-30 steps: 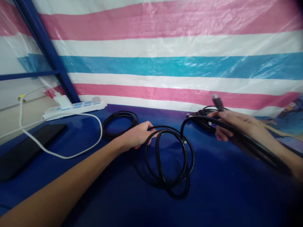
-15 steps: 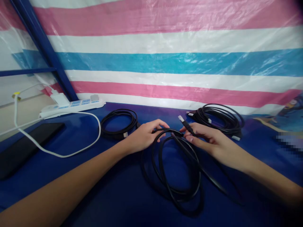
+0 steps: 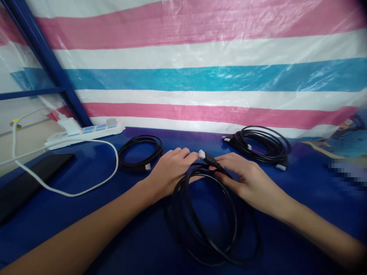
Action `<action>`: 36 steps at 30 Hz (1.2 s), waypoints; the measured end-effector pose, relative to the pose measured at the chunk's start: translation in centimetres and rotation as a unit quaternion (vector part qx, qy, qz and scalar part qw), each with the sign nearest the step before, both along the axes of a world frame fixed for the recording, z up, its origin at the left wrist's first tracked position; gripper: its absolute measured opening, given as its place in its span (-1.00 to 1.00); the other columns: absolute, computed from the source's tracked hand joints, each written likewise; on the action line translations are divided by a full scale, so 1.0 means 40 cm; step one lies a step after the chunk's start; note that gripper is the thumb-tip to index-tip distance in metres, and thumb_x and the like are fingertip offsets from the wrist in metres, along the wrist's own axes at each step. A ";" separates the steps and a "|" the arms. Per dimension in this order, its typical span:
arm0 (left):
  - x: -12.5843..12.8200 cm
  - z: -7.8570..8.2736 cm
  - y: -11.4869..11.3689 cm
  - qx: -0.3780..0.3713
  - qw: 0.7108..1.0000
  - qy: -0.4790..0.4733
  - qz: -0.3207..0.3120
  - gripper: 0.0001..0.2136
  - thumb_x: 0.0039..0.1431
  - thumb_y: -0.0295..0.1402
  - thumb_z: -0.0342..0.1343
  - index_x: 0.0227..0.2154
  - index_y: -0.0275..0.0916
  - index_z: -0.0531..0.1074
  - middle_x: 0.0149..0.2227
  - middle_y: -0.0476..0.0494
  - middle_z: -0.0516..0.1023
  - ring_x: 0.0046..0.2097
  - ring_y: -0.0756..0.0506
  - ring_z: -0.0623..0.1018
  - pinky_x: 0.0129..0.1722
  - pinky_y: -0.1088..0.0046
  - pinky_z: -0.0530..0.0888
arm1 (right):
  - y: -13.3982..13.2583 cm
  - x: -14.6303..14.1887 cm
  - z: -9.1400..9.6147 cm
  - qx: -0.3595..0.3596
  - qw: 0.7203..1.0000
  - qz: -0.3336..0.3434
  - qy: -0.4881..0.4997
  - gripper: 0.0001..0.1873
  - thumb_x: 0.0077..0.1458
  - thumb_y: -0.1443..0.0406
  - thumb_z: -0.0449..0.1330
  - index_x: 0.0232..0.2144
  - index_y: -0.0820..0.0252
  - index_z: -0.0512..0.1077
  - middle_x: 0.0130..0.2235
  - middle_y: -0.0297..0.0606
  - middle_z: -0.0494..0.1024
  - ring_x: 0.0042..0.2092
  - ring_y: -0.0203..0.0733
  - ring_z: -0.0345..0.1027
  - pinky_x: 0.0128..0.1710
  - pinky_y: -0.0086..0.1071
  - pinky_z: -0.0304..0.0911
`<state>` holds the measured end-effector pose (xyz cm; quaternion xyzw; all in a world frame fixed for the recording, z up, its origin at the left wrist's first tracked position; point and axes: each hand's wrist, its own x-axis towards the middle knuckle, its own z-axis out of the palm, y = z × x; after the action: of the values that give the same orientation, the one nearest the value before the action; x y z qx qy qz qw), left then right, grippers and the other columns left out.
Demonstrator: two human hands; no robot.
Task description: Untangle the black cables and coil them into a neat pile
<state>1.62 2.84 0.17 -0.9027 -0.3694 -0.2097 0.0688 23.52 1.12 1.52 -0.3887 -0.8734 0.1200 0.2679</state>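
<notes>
The black cable point(image 3: 173, 217) lies in loose round loops on the smooth blue tabletop point(image 3: 298, 191), in front of the person. It is thin, glossy and rubbery, and ends in a dark plug with a silvery tip point(image 3: 202, 154). The left hand point(image 3: 169, 170) curls closed over the top of the loops. The right hand point(image 3: 249, 179) pinches the strand just behind the plug. A smaller black coil point(image 3: 137, 167) and a white plastic power strip point(image 3: 86, 131) lie to the left, and a thicker cable bundle point(image 3: 260, 145) lies to the right.
</notes>
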 end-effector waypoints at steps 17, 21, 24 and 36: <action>-0.066 0.034 0.033 -0.038 0.998 -0.001 0.043 -0.85 0.12 -0.46 0.00 -0.42 -0.21 0.48 -0.46 0.00 0.57 -0.42 -0.02 0.52 -0.44 0.49 0.30 | 0.068 0.078 0.009 -0.102 0.964 -0.193 0.150 -0.77 -0.04 0.12 0.20 -0.43 0.14 0.52 -0.25 -0.18 0.58 -0.19 0.01 0.43 -0.23 -0.23 0.26; -0.076 0.033 0.029 -0.064 0.996 0.061 0.013 -0.66 0.08 -0.52 -0.04 -0.11 -0.14 0.46 -0.33 -0.06 0.60 -0.32 -0.10 0.57 -0.38 0.44 0.37 | 0.057 0.083 0.044 -0.134 0.926 -0.206 0.288 -0.70 0.02 0.06 0.16 -0.31 0.13 0.46 -0.29 -0.22 0.56 -0.45 -0.23 0.39 -0.47 -0.35 0.26; -0.075 0.044 0.023 -0.046 0.997 0.036 0.053 -0.57 0.14 -0.52 -0.15 0.06 -0.18 0.34 -0.17 -0.17 0.58 -0.17 -0.16 0.55 -0.19 0.30 0.43 | 0.031 0.073 0.072 -0.175 0.897 -0.183 0.362 -0.77 0.11 0.08 0.11 -0.29 0.08 0.38 -0.49 -0.40 0.46 -0.71 -0.45 0.07 -0.70 -0.45 0.00; 0.033 0.067 -0.061 -0.417 0.822 -0.367 -0.124 -0.65 0.23 -0.12 -0.03 -0.04 -0.20 0.38 -0.42 0.01 0.49 -0.47 0.06 0.46 -0.45 0.56 0.39 | -0.066 -0.028 0.042 -0.249 0.957 0.044 0.139 -0.83 0.19 0.25 0.06 -0.14 0.04 0.28 -0.40 -0.37 0.47 -0.49 -0.32 0.31 -0.52 -0.45 0.25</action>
<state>2.92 0.39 2.86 -0.7398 -0.3040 -0.3586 -0.4813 22.40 -1.52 3.20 -0.3838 -0.7863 0.3983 0.2753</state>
